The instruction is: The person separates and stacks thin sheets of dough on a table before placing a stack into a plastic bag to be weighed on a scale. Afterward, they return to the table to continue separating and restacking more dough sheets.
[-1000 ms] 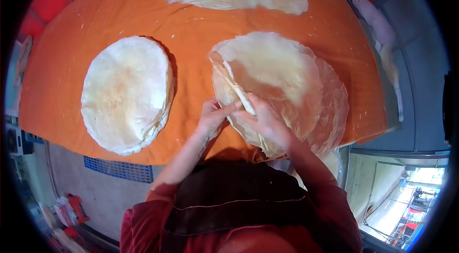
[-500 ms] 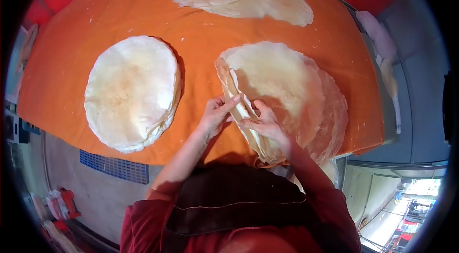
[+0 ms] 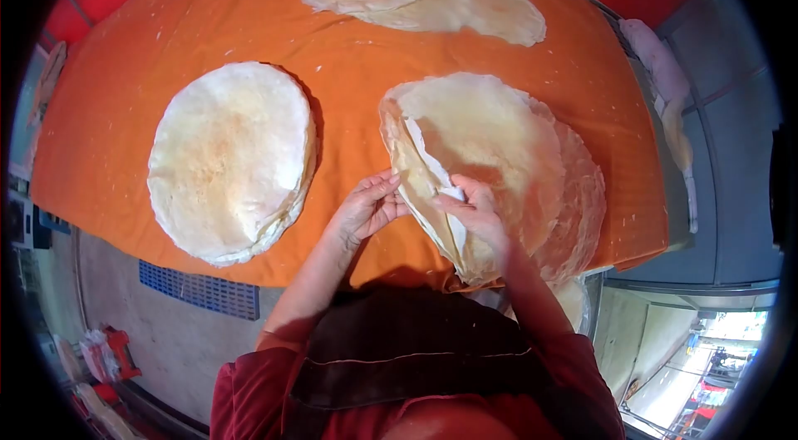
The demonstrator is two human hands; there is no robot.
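Observation:
A stack of thin, round, pale sheets (image 3: 490, 136) lies at the right of the orange cloth, with its left edge lifted and separated into layers. My left hand (image 3: 372, 203) pinches the outer left edge of these sheets between thumb and fingers. Just to its right, my right hand (image 3: 474, 209) grips the folded-back white edge of an upper sheet. A narrow gap shows between the layers above my hands. To the left, a thick round stack of whitish sheets (image 3: 229, 161) lies flat, touched by neither hand.
Several thin round sheets (image 3: 465, 3) overlap at the far edge of the orange cloth (image 3: 349, 66). More translucent sheets (image 3: 582, 199) spread out at the right of the near stack. A blue grating (image 3: 199, 289) lies on the floor at the lower left.
My hands have moved apart, my left hand slightly left and my right hand slightly right. The gap between the lifted layers is wider.

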